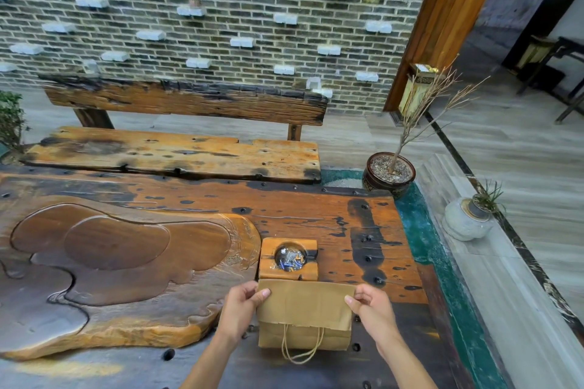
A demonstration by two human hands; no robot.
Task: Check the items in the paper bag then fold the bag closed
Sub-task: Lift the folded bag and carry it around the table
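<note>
The paper bag [305, 312] stands on the dark wooden table [316, 208] between the two hands, its top flap folded over toward the person so the fold line runs from one hand to the other. The left hand [241, 305] grasps the bag's left upper corner, thumb lying on the folded flap and the other fingers curled behind the edge. The right hand [369, 305] grasps the right upper corner the same way, thumb on the front of the flap, fingers wrapped over the top edge. Below the hands, under the flap's ragged lower edge, the bag's twine handle [301, 347] hangs down in a loop against the front panel, toward the person. Just beyond the hands, touching or nearly touching the bag's far side, sits a square wooden ashtray [288, 259] with a round hollow holding cigarette ends. To the left of the left hand lies a large carved wooden tea tray [120, 262] with smooth sunken basins. Farther away, past the ashtray, a rough wooden bench [177, 154] stands before a grey brick wall [205, 25]. Off beyond the right hand, a dark pot [389, 175] holds a bare twiggy plant on the floor.
</note>
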